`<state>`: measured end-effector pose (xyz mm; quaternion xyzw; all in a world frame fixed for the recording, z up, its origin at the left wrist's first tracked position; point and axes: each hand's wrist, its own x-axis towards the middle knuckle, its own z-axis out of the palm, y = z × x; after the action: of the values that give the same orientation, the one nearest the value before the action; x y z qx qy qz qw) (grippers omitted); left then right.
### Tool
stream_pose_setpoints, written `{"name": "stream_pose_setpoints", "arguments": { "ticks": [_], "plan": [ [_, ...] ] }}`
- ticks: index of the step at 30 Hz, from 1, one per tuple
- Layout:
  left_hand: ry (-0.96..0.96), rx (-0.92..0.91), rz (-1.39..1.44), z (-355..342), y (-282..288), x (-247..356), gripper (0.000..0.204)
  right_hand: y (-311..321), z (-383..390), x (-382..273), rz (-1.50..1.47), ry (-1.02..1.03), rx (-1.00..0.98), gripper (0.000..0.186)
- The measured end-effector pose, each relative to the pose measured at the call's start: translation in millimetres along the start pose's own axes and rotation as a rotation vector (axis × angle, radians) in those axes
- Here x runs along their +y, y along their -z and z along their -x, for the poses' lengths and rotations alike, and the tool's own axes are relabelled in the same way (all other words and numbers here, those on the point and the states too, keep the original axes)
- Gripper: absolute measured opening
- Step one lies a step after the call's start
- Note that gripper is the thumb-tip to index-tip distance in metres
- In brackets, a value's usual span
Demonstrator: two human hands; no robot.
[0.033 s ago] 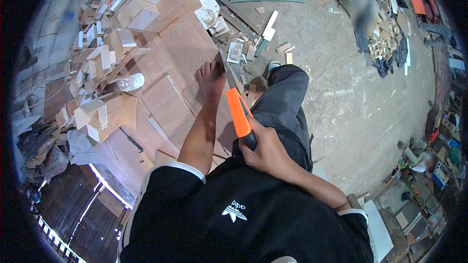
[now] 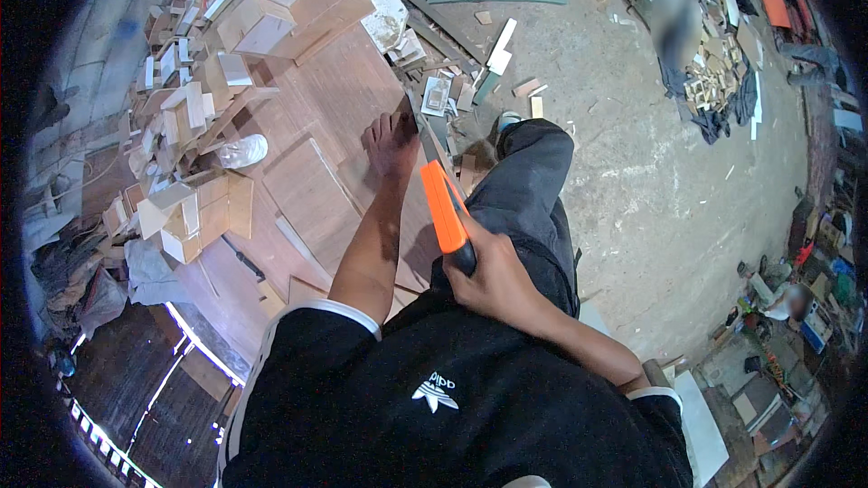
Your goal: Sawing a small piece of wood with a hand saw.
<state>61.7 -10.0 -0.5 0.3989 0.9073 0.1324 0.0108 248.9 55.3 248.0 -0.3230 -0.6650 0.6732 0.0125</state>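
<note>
Here, nearest the camera, the right hand (image 2: pixel 493 285) is wrapped tight around the dark handle of a handsaw with an orange back (image 2: pixel 443 203); that grip is fully closed on the tool, which points away from the body toward the work. The blade's far end is thin and hard to follow, but it seems to run along the right edge of a reddish-brown wooden board (image 2: pixel 339 126) lying on the desk. Further out, the left hand (image 2: pixel 391 143) presses flat on that board, fingers spread, palm down, clasping nothing, just beside the saw's line. The person's dark-trousered knee (image 2: pixel 533 181) is raised close against the board's edge.

Judging from this, a cut along the board's edge is in hand, with the left hand steadying the piece. The next stroke would call for keeping the blade in line and the bracing fingers out of its path.

Beyond, pale wooden offcuts (image 2: pixel 194 208) are heaped to the left, and scraps litter the concrete floor (image 2: pixel 633 172) to the right.
</note>
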Motion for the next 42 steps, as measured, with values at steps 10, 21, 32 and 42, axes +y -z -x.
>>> {"name": "stream_pose_setpoints", "arguments": {
  "ticks": [10, 21, 32, 42],
  "plan": [
    [0.0, -0.004, 0.057, -0.4, -4.2, 3.6, 0.034, 2.6, -14.0, 12.0, 0.088, 0.01, -0.005, 0.042],
    [-0.089, 0.06, -0.041, 1.1, -12.7, -2.0, 0.034, -12.5, -67.5, 65.2, 0.1, 0.18, 0.137, 0.019],
    [-0.073, -0.002, -0.071, -4.3, -5.8, 2.1, 0.04, -7.7, -64.1, 58.4, 0.046, 0.101, 0.116, 0.017],
    [-0.029, 0.001, 0.012, -3.3, -6.0, 0.2, 0.034, -0.7, -12.1, -3.7, -0.039, 0.049, 0.121, 0.023]
  ]
}}
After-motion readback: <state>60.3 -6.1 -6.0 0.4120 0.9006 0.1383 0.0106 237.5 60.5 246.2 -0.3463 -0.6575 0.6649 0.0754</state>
